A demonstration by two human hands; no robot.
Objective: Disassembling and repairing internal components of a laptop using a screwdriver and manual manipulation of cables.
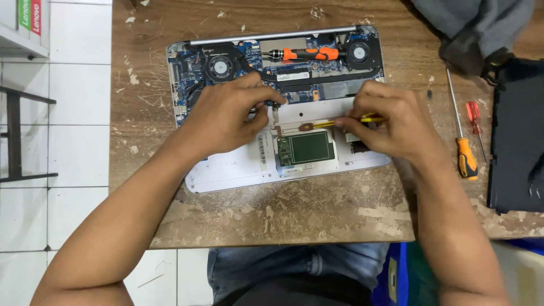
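Observation:
An opened laptop [226, 173] lies bottom-up on a worn wooden table [317, 209], with its blue circuit board, two fans and a green trackpad board [305, 148] exposed. My left hand [226, 113] rests on the board's middle, fingertips pinched at a small part near the centre. My right hand [391, 122] grips a thin yellow tool [323, 123] whose tip points left at a flat orange cable above the trackpad board. An orange-and-black screwdriver [303, 54] lies across the top of the laptop between the fans.
To the right lie an orange-handled screwdriver [464, 153] and a small red screwdriver [475, 116]. A black laptop cover [518, 136] sits at the table's right edge, with grey cloth [476, 25] above it. White tiled floor is on the left.

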